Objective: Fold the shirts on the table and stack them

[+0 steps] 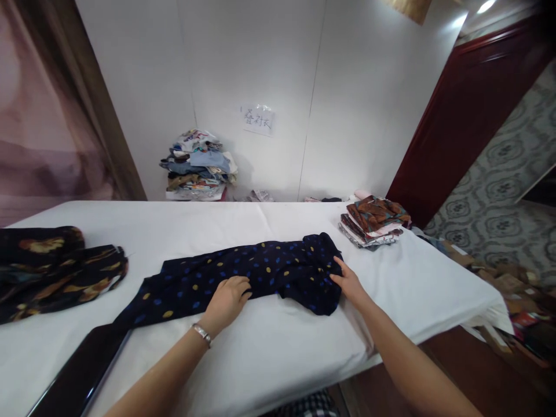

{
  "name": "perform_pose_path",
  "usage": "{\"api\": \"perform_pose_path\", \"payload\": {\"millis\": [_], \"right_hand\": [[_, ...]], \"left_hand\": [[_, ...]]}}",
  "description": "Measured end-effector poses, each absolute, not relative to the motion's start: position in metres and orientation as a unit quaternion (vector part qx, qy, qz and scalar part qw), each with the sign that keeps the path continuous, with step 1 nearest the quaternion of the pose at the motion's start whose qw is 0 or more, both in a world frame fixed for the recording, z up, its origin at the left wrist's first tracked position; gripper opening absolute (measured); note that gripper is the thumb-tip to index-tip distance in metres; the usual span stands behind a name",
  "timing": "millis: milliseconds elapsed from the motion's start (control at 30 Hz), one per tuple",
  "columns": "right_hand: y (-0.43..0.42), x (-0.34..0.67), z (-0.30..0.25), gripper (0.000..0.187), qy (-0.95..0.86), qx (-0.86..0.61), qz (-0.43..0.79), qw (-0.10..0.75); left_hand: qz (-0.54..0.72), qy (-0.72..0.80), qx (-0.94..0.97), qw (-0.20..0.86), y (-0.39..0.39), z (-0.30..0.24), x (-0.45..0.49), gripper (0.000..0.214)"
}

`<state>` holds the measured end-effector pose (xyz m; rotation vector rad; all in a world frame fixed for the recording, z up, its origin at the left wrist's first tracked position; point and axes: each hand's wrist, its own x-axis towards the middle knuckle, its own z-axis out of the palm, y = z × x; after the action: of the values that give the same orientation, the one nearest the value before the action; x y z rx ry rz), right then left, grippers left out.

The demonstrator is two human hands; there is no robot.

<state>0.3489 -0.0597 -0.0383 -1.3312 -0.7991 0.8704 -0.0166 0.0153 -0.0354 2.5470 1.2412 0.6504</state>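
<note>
Left hand (230, 296) loosely curled and right hand (348, 285) fingers slightly parted, grips unclear, apparently arrange a spotted garment (260, 265) near the front edge of the table (278, 347), its bunched end calling for straightening.

Apparently a home: a pink-and-brown fabric curtain (47, 110) hangs behind-left of the white-clothed table (425, 278), grey medallion-patterned wallpaper (495, 188) to its right.

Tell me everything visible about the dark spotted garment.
The spotted garment is dark navy or black with blue and yellow spots, apparently soft cloth. It lies stretched across the white-covered table, bunched at its right end. The left hand rests at its near edge; the right hand touches the right end. Its left end meets a dark flat object.
</note>
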Motion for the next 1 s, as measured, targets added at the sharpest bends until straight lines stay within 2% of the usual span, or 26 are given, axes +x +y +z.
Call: {"api": "perform_pose_path", "payload": {"millis": [100, 200, 367, 467, 633, 767, 867, 933, 1000], "right_hand": [[-0.067, 0.354, -0.027, 0.059, -0.294, -0.567, 0.373, 0.674], [-0.079, 0.362, -0.019, 0.056, -0.217, -0.558, 0.391, 0.699], [-0.092, 0.365, -0.025, 0.045, -0.206, -0.575, 0.418, 0.672], [-0.094, 0.366, -0.027, 0.040, -0.220, -0.572, 0.411, 0.675], [-0.098, 0.375, -0.018, 0.043, -0.194, -0.551, 0.399, 0.707], [-0.105, 0.375, -0.021, 0.066, -0.258, -0.604, 0.433, 0.617], [-0.110, 0.372, -0.031, 0.086, -0.344, -0.639, 0.430, 0.537], [-0.111, 0.369, -0.034, 0.080, -0.381, -0.636, 0.412, 0.530], [-0.111, 0.368, -0.031, 0.064, -0.371, -0.616, 0.417, 0.556]], "left_hand": [[0.267, 0.455, 0.827, 0.192, 0.024, -0.018, -0.023, 0.025], [0.351, 0.526, 0.727, 0.268, 0.030, 0.012, -0.034, 0.030], [0.428, 0.572, 0.657, 0.241, 0.026, 0.050, -0.040, 0.034], [0.400, 0.563, 0.693, 0.206, 0.014, 0.051, -0.037, 0.035], [0.365, 0.543, 0.747, 0.122, -0.001, 0.042, -0.045, 0.037], [0.260, 0.496, 0.821, 0.112, -0.007, 0.021, -0.064, 0.044], [0.161, 0.481, 0.860, 0.059, -0.012, 0.000, -0.082, 0.049], [0.115, 0.494, 0.861, 0.024, -0.013, -0.006, -0.093, 0.040], [0.077, 0.528, 0.846, 0.004, -0.011, -0.003, -0.102, 0.033]]}}
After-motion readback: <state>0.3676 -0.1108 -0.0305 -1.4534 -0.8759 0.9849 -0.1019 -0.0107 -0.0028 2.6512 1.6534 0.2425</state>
